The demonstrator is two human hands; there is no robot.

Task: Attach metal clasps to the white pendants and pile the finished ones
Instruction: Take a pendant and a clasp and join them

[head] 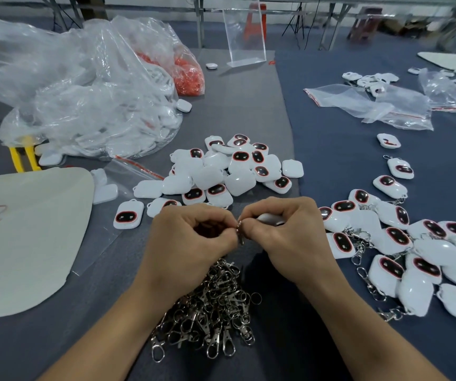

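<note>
**Q:** Nearest the camera, item one?

**A:** Clasp heap (pixel 210 306): loose silver swivel clasps with rings. It lies on the grey table cover (pixel 249 105) between the two forearms, just nearer than the hands.

**Q:** Hands?

**A:** Left hand (pixel 191 237): fingers curled, thumb and forefinger pinching the metal clasp (pixel 239 226) at its ring. Right hand (pixel 284 232): curled round one white pendant (pixel 269 217), of which only a pale edge shows behind the fingers. Its fingertips meet the same ring. Both hands are over the far edge of the heap.

**Q:** The relation that counts?

**A:** The pendant lies just right of the ring, and the left hand's pinch comes in from the left. The clasp's body hangs down from the pinch, long axis roughly upright. Fingertips hide the pendant's loop, so I cannot tell whether the ring has passed through it. My judgement is that threading is in hand and not done.

**Q:** Destination?

**A:** Finished pile (pixel 413 248): pendants with clasps attached, near right. The right hand is the nearer one and holds the piece. Bare pendants (pixel 221 171) are heaped just beyond the hands, centre.

**Q:** Writing, brands?

**A:** None readable. Pendant faces show a dark oval with a red rim and two small marks, but no lettering. The zip bags (pixel 372 103) at far right carry a red strip with no legible text.
</note>
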